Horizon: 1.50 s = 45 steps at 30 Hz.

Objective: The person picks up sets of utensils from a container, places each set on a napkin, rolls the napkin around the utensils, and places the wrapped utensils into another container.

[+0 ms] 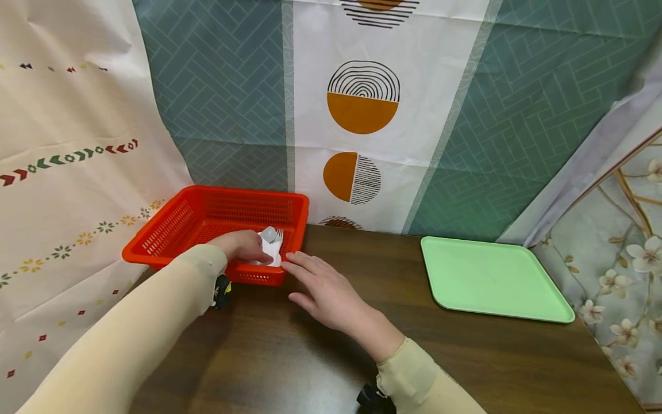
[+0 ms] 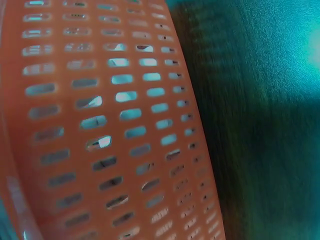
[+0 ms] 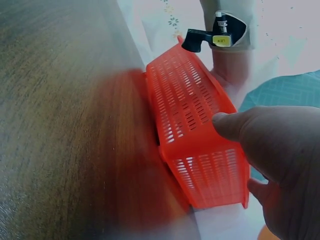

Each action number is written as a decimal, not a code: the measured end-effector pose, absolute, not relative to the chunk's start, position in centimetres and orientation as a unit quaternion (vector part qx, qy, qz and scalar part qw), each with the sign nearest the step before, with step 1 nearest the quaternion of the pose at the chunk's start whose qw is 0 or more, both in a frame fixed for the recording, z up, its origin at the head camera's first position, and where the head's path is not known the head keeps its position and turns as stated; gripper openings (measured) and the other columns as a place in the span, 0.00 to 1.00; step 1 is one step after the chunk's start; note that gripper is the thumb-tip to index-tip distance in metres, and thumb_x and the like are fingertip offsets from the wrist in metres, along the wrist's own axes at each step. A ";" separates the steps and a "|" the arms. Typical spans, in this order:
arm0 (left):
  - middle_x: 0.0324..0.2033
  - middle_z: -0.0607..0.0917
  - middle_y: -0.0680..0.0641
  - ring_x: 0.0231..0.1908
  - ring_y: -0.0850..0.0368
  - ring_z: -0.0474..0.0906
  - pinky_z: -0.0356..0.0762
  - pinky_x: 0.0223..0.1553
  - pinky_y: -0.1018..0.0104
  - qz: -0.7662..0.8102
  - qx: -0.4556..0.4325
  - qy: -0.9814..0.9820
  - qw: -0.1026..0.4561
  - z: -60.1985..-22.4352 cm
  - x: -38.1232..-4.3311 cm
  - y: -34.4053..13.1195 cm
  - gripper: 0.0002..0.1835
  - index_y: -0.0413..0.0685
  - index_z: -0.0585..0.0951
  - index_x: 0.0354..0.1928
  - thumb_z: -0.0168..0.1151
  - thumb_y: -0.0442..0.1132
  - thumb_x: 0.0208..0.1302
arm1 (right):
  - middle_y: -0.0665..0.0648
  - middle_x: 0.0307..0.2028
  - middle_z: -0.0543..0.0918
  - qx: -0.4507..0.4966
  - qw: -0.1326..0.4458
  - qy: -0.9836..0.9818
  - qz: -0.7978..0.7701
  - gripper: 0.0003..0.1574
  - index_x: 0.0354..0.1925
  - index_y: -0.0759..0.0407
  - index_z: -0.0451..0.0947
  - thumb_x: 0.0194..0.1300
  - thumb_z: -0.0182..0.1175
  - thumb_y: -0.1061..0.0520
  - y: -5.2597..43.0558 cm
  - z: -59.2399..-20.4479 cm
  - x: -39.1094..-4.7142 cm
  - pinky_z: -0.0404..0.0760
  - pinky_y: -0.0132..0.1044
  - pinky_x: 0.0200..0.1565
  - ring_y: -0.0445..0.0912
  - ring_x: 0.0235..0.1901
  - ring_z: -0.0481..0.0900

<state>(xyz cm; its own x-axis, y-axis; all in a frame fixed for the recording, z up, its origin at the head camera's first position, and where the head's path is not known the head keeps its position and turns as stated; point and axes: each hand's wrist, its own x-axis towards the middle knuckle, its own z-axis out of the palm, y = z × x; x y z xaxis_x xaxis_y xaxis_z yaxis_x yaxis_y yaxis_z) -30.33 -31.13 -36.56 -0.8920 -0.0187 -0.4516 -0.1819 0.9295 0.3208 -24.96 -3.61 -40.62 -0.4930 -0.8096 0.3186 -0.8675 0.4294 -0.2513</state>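
Note:
A red slotted plastic basket [image 1: 243,201] stands at the back left of the table. My left hand [image 1: 243,246] reaches over its front rim, fingers bent down onto white plastic cutlery in the right front corner. A spoon [image 1: 268,233] and a fork [image 1: 279,234] show there beside the fingers; I cannot tell whether the fingers grip any piece. My right hand [image 1: 323,290] is at the basket's front right corner, fingers extended and fingertips right at the rim. Through the slots of the basket wall [image 2: 115,150] in the left wrist view, pale pieces show, while the left hand's fingers are hidden.
A light green tray [image 1: 496,282] lies on the right of the brown wooden table [image 1: 248,356]. Patterned cloths [image 1: 233,103] hang close behind the basket and along the left side. Floral cloth [image 1: 626,287] borders the right edge.

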 end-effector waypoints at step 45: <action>0.40 0.83 0.42 0.45 0.47 0.78 0.78 0.49 0.56 0.259 -0.009 0.943 0.211 -36.0 -30.8 -28.6 0.14 0.41 0.83 0.52 0.70 0.44 0.75 | 0.55 0.81 0.70 0.505 0.074 -0.836 0.204 0.42 0.82 0.53 0.71 0.77 0.72 0.52 -3.5 -40.6 -25.1 0.56 0.44 0.82 0.47 0.82 0.62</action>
